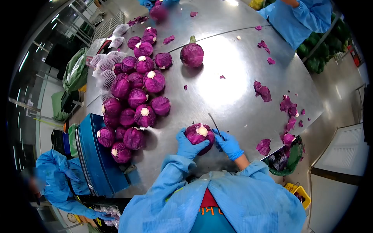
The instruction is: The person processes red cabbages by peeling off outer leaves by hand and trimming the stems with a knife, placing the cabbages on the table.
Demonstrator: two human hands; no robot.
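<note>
My left hand [191,145], in a blue glove, is wrapped round the left and near side of a red cabbage [205,141] whose pale cut stem faces up. On its right, my right hand [229,145], gloved too, grips a knife [214,123] with its thin dark blade pointing up and away. The fingers of my right hand are close beside the cabbage; whether they touch it, I cannot tell. A single red cabbage [192,55] with a green stalk sits farther off on the metal table [175,101].
Several cabbages [137,98] are heaped at the left beside white foam nets [105,70]. Loose leaves [262,91] lie at the right, above a green basket [295,155]. A blue crate [97,155] stands at the near left. Co-workers [62,176] [297,19] are around the table.
</note>
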